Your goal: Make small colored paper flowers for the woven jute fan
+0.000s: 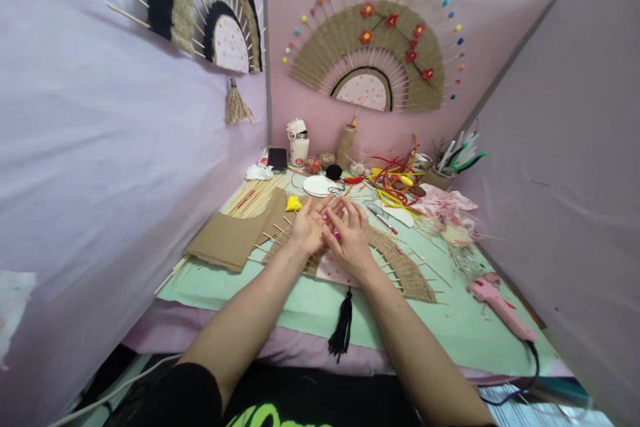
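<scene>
My left hand (311, 225) is palm up over the woven fan, its fingers stretched out and apart. A small pink piece (325, 217) shows at its fingers. My right hand (351, 235) leans in from the right, its thumb and fingers bent around another small pink piece (337, 234); its exact kind is too small to tell. Below both hands lies the semicircular woven fan (410, 273) with wooden sticks poking out. Its dotted white centre (333, 270) is partly hidden by my right hand. A black tassel (342, 325) hangs from the fan over the table edge.
Brown cardboard (220, 240) and thin sticks (250, 197) lie left. Behind are a yellow piece (293, 203), a white disc (319, 185), tangled pipe cleaners (395, 177) and a bottle (299, 147). A pink glue gun (503, 307) with its cord lies right. Decorated fans (370, 47) hang on the walls.
</scene>
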A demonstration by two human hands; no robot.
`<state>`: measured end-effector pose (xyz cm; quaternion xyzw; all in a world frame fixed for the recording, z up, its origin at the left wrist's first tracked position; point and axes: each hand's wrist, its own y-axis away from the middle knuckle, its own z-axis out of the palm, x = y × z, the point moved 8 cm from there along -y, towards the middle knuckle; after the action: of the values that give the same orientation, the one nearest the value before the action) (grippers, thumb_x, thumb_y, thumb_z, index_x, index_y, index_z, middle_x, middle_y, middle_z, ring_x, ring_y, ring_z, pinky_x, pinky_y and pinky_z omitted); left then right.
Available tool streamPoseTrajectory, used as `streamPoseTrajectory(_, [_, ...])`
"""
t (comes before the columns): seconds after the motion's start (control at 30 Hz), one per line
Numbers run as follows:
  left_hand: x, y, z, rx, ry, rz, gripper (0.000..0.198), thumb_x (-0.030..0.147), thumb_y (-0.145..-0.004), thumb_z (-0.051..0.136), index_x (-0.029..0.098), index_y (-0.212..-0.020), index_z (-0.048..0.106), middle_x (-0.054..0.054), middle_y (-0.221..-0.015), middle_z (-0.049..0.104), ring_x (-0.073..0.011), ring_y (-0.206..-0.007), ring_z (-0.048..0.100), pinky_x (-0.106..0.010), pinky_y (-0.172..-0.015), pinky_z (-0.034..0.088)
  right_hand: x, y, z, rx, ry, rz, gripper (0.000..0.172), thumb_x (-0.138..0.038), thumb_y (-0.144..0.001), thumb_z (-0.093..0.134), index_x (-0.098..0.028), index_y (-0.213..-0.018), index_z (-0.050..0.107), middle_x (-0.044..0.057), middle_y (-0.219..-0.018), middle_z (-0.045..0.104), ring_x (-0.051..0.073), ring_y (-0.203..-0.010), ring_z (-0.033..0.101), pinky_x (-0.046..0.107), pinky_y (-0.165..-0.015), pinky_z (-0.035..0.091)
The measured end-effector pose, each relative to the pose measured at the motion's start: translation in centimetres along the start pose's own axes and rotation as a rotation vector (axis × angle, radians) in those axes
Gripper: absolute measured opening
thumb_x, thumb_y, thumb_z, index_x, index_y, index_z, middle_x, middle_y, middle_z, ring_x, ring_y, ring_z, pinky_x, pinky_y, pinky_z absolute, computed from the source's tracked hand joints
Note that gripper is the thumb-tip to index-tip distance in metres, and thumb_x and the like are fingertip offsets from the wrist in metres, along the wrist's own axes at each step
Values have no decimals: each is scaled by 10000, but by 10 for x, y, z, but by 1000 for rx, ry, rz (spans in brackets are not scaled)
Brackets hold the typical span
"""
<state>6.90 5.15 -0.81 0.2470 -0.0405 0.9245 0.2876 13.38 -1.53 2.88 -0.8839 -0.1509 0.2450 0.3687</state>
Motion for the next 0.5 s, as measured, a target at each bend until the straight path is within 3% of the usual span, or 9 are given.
streamPoseTrajectory(0.17, [5,4,6,-46,8,27,568,552,-935,278,144,-1213,560,-155,-1314,575,-228,-1163,591,-370,-970,481,-10,3,9,-97,-37,-91,385,-398,-899,513,-306,-1267,581,57,-1505,314,322,-1366,232,567,-1099,255])
streamPoseTrajectory(0.27, [10,7,11,-102,28,58,637,635,-897,279,163,-1238,538,-153,-1343,549,-242,-1193,568,-392,-963,482,-7,3,4,-46,-38,-77,372,-378,-908,500,-298,-1260,588,61,-1486,346,310,-1343,266,558,-1097,268])
streamPoseTrajectory(0.37, [5,10,17,-162,-1,-2,694,698,-847,313,172,-1242,534,-163,-1345,540,-265,-1209,550,-433,-963,477,-4,2,-1,-6,-31,-58,407,-374,-903,507,-309,-1302,550,58,-1487,348,311,-1346,265,571,-1099,261])
streamPoseTrajectory(0.5, [8,10,14,-121,-1,17,675,688,-835,356,167,-1223,538,-174,-1326,549,-271,-1223,537,-438,-961,477,-11,2,1,-58,-70,-121,369,-365,-900,513,-309,-1257,589,53,-1475,377,300,-1336,290,548,-1093,292])
